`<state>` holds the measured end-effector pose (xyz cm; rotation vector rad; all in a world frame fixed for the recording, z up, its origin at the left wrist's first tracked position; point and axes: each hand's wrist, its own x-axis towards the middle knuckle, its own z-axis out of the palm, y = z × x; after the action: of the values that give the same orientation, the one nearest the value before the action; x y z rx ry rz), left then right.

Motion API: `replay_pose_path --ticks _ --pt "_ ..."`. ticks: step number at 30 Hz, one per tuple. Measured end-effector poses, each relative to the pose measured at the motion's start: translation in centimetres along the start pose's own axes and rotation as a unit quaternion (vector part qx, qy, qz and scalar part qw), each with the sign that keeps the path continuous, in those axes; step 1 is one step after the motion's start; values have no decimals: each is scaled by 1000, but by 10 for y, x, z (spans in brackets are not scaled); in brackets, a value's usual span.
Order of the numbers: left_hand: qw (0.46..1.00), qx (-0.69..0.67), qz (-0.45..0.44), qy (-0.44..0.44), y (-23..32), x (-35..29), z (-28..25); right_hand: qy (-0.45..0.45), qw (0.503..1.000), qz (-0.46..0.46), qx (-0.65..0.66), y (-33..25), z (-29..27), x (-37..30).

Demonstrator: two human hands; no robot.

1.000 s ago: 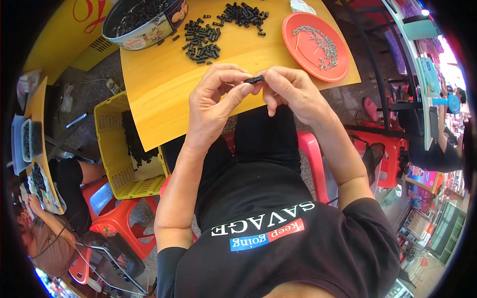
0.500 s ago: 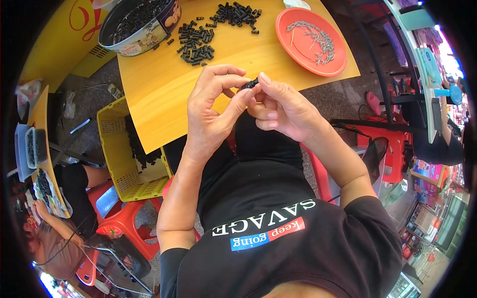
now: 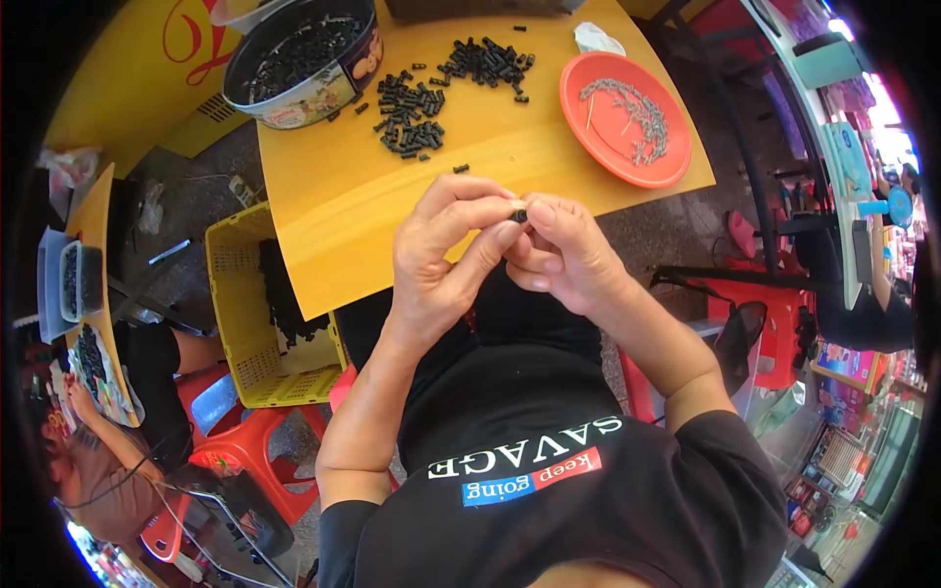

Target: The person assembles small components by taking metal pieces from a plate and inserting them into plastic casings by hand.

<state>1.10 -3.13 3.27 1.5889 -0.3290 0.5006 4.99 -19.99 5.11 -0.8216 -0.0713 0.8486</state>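
Above the near edge of the yellow table [image 3: 338, 245], my two hands meet in front of my body. My left hand [image 3: 436, 260] pinches a small black cylindrical part [image 3: 520, 215] between thumb and fingertips. My right hand [image 3: 573, 250] grips the same part from the other side, its remaining fingers curled under. Fingertips cover most of the part. One loose black part [image 3: 461, 169] lies on the tabletop just beyond my left hand. Farther off are two heaps of similar parts, a left heap [image 3: 409, 116] and a far heap [image 3: 487, 63].
A red plate [image 3: 603, 162] with small silvery pieces and toothpicks stands at right, near crumpled white tissue [image 3: 598, 39]. A round tin [image 3: 294, 116] of black parts is at far left. Below it stands a yellow crate [image 3: 235, 333]. Another person's arm [image 3: 108, 421] shows at left.
My hands have drawn slightly back toward my body, still pinching a black part. The view has shifted a little. The loose part beyond my left hand now shows.
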Motion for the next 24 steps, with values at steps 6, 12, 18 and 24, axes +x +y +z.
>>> replay_pose_path --ticks 6,12,18,24 --pt "1000 -19 12 0 8 0 -9 -59 997 3 51 6 8 8" --pt "1000 -15 11 0 7 -1 -17 -48 998 6 34 8 18 16" --pt "996 77 -12 38 7 -13 -56 -87 994 39 -61 3 19 33" --pt "957 168 -122 200 -2 -47 -139 95 808 -164 -557 -42 -25 80"
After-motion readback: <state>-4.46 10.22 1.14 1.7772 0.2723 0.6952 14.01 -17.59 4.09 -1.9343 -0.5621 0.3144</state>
